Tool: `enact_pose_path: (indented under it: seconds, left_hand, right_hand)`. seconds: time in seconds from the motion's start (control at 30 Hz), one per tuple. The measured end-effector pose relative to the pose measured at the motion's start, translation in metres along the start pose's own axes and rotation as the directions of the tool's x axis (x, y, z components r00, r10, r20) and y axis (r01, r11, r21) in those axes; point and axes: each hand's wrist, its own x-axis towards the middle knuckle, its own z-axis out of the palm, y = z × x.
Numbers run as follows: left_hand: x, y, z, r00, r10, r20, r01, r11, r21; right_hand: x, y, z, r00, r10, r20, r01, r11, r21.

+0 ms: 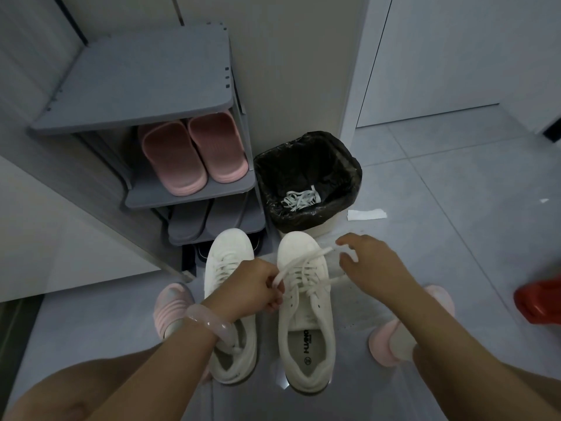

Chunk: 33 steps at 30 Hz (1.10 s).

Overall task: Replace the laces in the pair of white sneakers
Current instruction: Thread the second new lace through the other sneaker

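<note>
Both sneakers on floor by bin (306,177). Left hand (252,287) pinches lace (291,265) over right sneaker (306,323); right hand (373,262), fingers spread, reaches for free end. Risk: uneven pull leaves ends mismatched, or drags lace out of an eyelet.

Dim, flat indoor light with a cool grey cast; no hard shadows, only soft dark under the rack (188,189); a small bright glint on the floor (282,385) between the sneakers (306,329); wide-angle bending at the edges; forearms near the bottom look soft.
</note>
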Motion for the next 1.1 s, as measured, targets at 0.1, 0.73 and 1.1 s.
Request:
enact_pose_path:
  seconds: [0.1,0.73,1.1]
  left_hand:
    - [0.002,-0.002,0.007,0.999,0.04,-0.01,-0.038,0.99,0.134]
    - [0.006,-0.005,0.032,0.939,0.312,-0.144,-0.265,0.924,0.276]
    - [0.009,-0.013,0.018,0.989,-0.02,-0.147,-0.011,0.979,-0.204]
  right_hand:
    - [-0.005,-0.008,0.006,0.995,-0.098,-0.035,0.101,0.989,0.104]
    - [-0.036,-0.035,0.043,0.952,-0.202,0.231,0.278,0.887,-0.369]
    - [-0.018,-0.012,0.062,0.961,-0.165,0.222,0.107,0.962,0.252]
